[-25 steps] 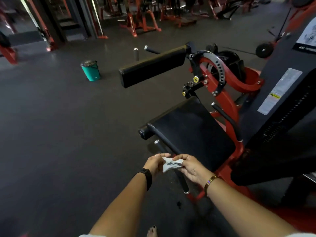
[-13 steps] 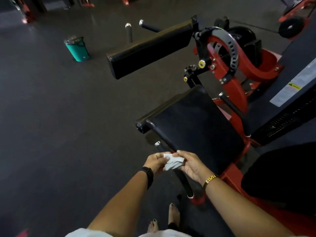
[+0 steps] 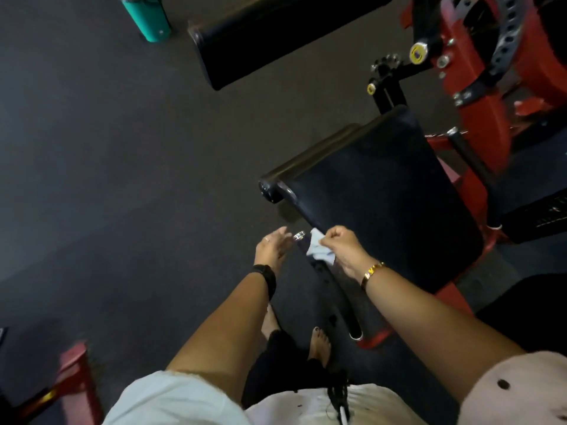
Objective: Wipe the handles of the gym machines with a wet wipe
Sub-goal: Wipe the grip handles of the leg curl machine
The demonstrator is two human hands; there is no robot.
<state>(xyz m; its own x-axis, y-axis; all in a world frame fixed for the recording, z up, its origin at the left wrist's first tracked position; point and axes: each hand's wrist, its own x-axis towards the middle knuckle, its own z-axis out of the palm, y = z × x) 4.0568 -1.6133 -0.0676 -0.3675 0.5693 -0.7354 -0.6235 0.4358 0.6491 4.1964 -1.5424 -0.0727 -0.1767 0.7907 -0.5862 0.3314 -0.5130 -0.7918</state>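
My right hand [image 3: 343, 246] is curled into a loose fist, its grip pinching the wet wipe [image 3: 319, 251] between thumb and fingers, and the pale crumpled cloth hangs from that pinch against the upper part of the black handle [image 3: 333, 289]. This handle is a slim dark bar that runs from its chrome-capped tip near my hands down toward a chrome ring at the red frame [image 3: 478, 124] by the floor. My left hand [image 3: 273, 246] sits just to the left of the handle's tip with its grip spread, fingers extended and holding nothing; whether the fingertips touch the chrome cap I cannot tell, since that spot is blurred. I wear a black band on my left wrist and a gold bracelet on my right. Just beyond my hands lies the black seat pad [image 3: 380, 191] of the machine, tilted, and farther off a long black roller pad [image 3: 276, 35] crosses the top of the view. A teal container [image 3: 148, 16] stands on the dark floor [image 3: 107, 148] well apart to the left. My bare feet show below, between my forearms.
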